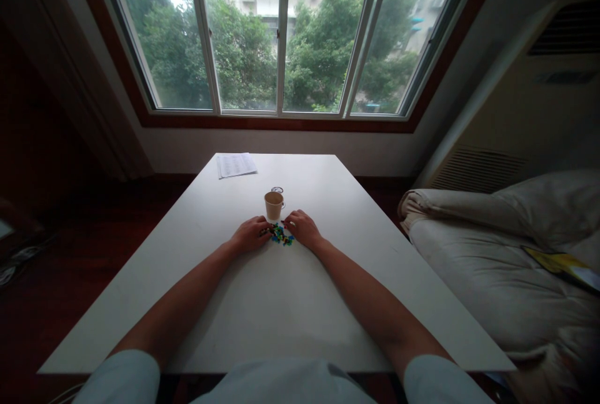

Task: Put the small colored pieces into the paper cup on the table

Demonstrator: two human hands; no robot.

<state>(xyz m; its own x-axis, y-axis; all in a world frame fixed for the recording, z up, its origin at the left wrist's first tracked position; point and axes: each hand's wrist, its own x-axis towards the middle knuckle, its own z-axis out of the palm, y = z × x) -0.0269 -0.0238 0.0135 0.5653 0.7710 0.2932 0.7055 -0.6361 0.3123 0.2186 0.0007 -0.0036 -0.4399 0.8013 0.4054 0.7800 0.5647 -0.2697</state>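
A small pile of bright beads or similar little pieces (pixel 282 236), mostly green and blue with some yellow and dark ones, lies on the white table (pixel 281 304). My left hand (pixel 252 233) rests at the pile's left edge, its fingers curled in against the pieces. From the right, my right hand (pixel 302 227) reaches to the pile's far side, thumb and fingers drawn together in a pinch. Whatever is between the fingertips of either hand is too small to make out. Just beyond the pile stands an upright brown paper cup (pixel 273 206).
Behind the cup lies a thin dark loop (pixel 277 189), like a cord or wire. Printed sheets of paper (pixel 237 165) are at the table's far left corner. A padded sofa (pixel 469 260) stands along the right side. Beyond the table is a wide window (pixel 281 66).
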